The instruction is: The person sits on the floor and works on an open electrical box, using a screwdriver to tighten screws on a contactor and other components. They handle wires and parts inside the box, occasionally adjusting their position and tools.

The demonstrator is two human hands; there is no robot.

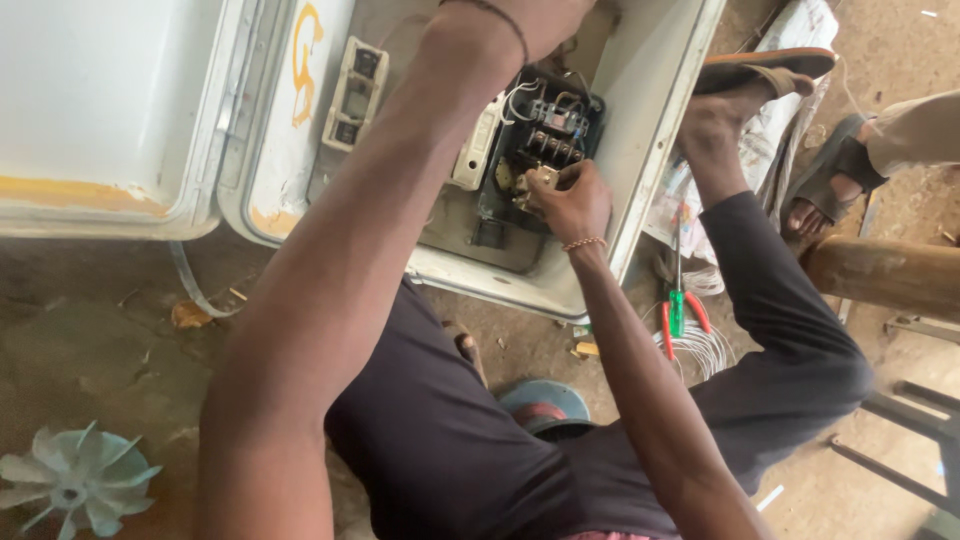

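Left forearm crosses close up, left hand [520,15] cut off, grip unclear. Right hand [570,200] pinches a small part at the black terminal block [545,135], steadying it; pliers [680,315] lie below-right.

An orange painted mark [305,60] sits on the white casing.

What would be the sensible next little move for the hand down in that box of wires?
Probably a small steadying twist: the right hand already pinches a pale part at the black wiring block inside the white cabinet, while the left hand is braced above it.
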